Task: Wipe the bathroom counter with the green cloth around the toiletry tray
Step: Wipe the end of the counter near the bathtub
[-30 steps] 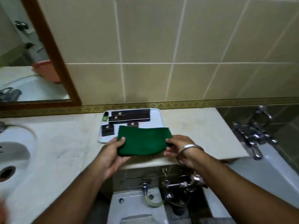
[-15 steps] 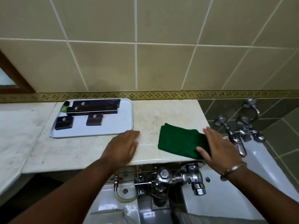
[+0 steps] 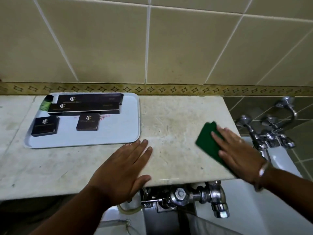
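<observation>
The folded green cloth [image 3: 207, 141] lies flat near the counter's right edge. My right hand [image 3: 237, 148] presses on it with fingers spread, covering its right half. The beige marble counter [image 3: 171, 126] runs along the tiled wall. My left hand [image 3: 125, 168] rests flat and empty on the counter near its front edge, just in front of the tray's right corner. The white toiletry tray [image 3: 118, 134] sits at the back left with several black boxes [image 3: 88, 122] and a small green bottle [image 3: 45, 104].
Chrome bath taps [image 3: 269, 131] stick out of the dark tiled wall right of the counter, above a white tub [image 3: 279, 155]. A chrome flush valve [image 3: 199, 195] and pipework hang below the counter's front edge. Beige wall tiles close the back.
Both hands held the cloth in front of the tray a second ago. The cloth has since been laid down and slid right to the counter's end; my left hand let go and lies flat.
</observation>
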Demonstrator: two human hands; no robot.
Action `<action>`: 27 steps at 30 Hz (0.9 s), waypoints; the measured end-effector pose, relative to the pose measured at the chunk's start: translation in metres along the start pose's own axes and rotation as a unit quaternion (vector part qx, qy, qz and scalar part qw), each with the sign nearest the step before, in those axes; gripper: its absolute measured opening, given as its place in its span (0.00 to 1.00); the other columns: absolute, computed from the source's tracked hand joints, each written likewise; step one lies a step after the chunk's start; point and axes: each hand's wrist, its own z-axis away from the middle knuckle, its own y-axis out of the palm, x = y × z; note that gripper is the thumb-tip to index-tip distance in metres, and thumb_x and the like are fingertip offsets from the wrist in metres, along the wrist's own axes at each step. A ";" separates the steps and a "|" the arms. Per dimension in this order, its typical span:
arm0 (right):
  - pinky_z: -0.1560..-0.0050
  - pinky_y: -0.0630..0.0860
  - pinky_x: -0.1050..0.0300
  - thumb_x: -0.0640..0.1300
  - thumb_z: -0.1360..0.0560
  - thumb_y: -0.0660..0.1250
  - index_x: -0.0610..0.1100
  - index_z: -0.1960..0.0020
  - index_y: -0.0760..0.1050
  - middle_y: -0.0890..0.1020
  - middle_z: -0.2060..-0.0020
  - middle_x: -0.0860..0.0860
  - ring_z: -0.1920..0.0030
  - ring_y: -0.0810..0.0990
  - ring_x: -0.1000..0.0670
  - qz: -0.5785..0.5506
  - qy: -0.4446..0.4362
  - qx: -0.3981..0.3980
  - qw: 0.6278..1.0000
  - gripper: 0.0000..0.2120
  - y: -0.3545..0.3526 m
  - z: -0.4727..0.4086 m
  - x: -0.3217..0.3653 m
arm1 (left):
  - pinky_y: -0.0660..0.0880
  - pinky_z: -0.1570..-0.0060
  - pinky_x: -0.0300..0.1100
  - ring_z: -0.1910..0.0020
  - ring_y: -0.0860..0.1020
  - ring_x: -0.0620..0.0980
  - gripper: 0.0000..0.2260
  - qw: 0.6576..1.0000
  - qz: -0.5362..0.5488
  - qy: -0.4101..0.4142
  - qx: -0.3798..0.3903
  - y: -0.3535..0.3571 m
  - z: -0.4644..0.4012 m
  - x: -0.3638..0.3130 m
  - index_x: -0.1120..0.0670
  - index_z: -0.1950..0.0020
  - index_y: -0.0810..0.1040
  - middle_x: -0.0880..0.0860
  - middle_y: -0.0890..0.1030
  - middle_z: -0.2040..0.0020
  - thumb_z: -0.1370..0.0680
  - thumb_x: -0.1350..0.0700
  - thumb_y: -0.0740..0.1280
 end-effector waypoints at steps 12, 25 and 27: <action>0.30 0.51 0.45 0.59 0.22 0.45 0.51 0.24 0.50 0.54 0.23 0.44 0.24 0.53 0.41 -0.009 -0.069 -0.035 0.997 0.28 0.001 -0.065 0.149 | 0.61 0.30 0.52 0.26 0.67 0.59 0.29 0.999 -0.036 0.026 -0.007 -0.001 -0.002 0.000 0.58 0.26 0.70 0.56 0.69 0.25 0.21 0.41 0.56; 0.25 0.45 0.46 0.56 0.21 0.40 0.47 0.23 0.39 0.43 0.23 0.43 0.23 0.44 0.44 0.059 0.075 -0.058 0.994 0.30 -0.018 -0.130 0.100 | 0.59 0.29 0.51 0.25 0.66 0.58 0.29 1.000 -0.024 0.008 -0.005 -0.004 0.000 -0.001 0.58 0.25 0.68 0.58 0.67 0.24 0.21 0.42 0.57; 0.28 0.44 0.46 0.57 0.21 0.42 0.51 0.23 0.40 0.46 0.23 0.44 0.24 0.47 0.45 0.068 -0.026 -0.041 0.996 0.29 -0.005 -0.082 0.114 | 0.59 0.28 0.51 0.25 0.65 0.58 0.29 1.000 -0.025 0.008 -0.002 -0.004 0.000 -0.002 0.58 0.24 0.67 0.58 0.66 0.24 0.21 0.42 0.57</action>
